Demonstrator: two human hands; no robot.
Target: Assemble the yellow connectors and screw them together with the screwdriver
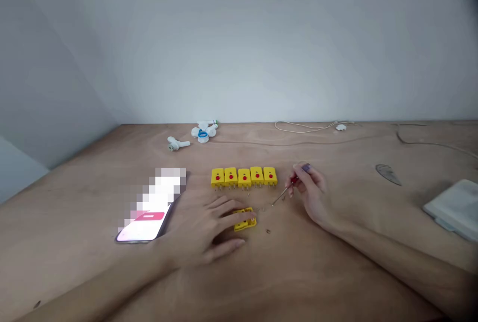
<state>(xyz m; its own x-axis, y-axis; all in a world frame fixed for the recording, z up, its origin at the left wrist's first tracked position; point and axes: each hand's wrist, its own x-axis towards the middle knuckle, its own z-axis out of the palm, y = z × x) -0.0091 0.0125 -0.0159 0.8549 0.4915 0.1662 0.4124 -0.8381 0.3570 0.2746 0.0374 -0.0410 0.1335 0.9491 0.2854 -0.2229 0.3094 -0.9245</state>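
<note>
My left hand [209,230] lies on the wooden table [336,262], its fingers pressing down on an opened yellow connector [246,220]. My right hand [311,190] is pinched round a small red-handled screwdriver [286,192], whose metal tip points down-left toward that connector. Behind them stands a row of several yellow connectors [244,176] with red dots, pins facing me. Tiny screws [268,231] lie loose on the wood beside the opened connector.
A phone [147,220] with a lit screen lies left of my left hand. White plastic fittings [201,134] and a white cable [313,126] sit near the wall. A pale flat device [453,207] rests at the right edge.
</note>
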